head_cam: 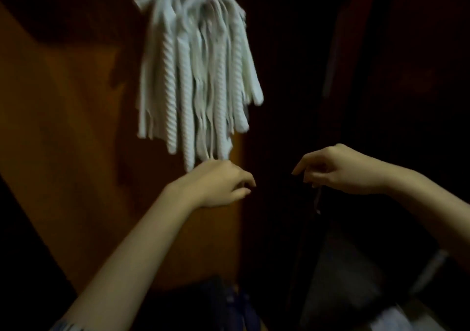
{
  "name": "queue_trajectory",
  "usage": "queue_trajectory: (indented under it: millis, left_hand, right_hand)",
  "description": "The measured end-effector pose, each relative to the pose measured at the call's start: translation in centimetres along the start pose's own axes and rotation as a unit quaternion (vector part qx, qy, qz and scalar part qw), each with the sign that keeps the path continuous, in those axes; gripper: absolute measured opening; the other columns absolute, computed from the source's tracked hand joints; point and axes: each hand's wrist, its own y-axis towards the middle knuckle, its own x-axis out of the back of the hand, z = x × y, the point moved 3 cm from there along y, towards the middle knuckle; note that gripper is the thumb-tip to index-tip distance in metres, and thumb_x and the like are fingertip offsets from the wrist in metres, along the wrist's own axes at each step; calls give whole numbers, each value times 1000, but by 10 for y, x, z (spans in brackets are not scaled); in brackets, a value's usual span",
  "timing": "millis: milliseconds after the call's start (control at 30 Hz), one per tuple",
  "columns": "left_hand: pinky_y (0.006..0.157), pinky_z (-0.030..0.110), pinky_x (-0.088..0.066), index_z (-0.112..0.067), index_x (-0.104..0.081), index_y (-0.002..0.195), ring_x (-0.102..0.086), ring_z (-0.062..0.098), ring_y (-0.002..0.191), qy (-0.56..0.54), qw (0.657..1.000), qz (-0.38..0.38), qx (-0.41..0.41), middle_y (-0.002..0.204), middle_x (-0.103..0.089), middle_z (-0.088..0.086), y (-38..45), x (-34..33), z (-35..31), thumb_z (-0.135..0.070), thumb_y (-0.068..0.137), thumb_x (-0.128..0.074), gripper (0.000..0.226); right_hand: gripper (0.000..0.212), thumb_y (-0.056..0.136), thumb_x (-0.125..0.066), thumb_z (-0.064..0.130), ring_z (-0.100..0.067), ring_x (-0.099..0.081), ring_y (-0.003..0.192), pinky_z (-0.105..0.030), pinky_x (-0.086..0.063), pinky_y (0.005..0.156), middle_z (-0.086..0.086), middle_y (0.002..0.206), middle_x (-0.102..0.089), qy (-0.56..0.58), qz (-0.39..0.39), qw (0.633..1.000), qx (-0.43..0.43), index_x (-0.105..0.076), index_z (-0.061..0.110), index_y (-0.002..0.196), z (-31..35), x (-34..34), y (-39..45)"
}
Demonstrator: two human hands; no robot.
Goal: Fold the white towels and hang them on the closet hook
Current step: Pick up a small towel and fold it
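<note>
Towels [198, 71] hang folded, hook itself hidden. Left hand [216, 185] and right hand [340, 170] below them, fingers loosely curled, holding nothing. Looks near done.

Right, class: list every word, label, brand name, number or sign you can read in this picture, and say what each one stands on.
None: no readable text anywhere in this view.
White towels: folded edges only, no tag or print showing.
Wooden closet panel: bare, no sign or label.
Pale items at the bottom right: too dark and blurred to tell if anything is printed.
Left hand and right hand: nothing written on them.
</note>
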Motion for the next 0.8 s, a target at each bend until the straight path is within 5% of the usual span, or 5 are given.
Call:
queue_trajectory:
  millis: [167,300,500,667,800]
  left_hand:
    - [88,35,-49,-31,-53,127,-59,12,107,-99,989,90,-56,120,-64,-4,-1,-103,-82,-36,97,-44,32]
    - [95,32,-44,-32,-52,128,-52,12,117,-199,961,181,-68,130,-56,-6,3,-177,-139,-37,95,-48,34]
    - [94,31,-46,-39,-56,123,-54,8,114,-310,911,260,-83,128,-57,-13,36,-249,-222,-40,92,-52,31]
    - [94,27,-46,-34,-59,121,-56,4,110,-334,899,265,-105,122,-61,-13,104,-277,-288,-32,94,-52,29]
    - [91,25,-46,-32,-60,121,-56,7,107,-335,901,253,-108,116,-61,-10,176,-299,-334,-27,94,-51,29]
  right_hand:
    - [25,90,-57,13,-3,-64,86,-13,-43,73,11,94,-67,-31,46,994,-92,-65,27,109,-55,-83,-90]
    - [35,86,-56,7,11,-53,63,-19,-38,67,21,67,-53,17,79,980,-180,-51,37,69,-96,-139,-152]
    - [30,90,-51,11,-1,-57,88,-4,-39,73,9,105,-68,75,92,949,-292,-65,20,115,-174,-201,-233]
    - [29,90,-50,12,-15,-62,92,-30,-52,82,-3,103,-68,114,76,921,-364,-64,21,114,-253,-217,-270]
    - [31,89,-49,15,-13,-61,92,-28,-51,81,2,103,-65,125,57,912,-387,-64,24,116,-333,-214,-289]
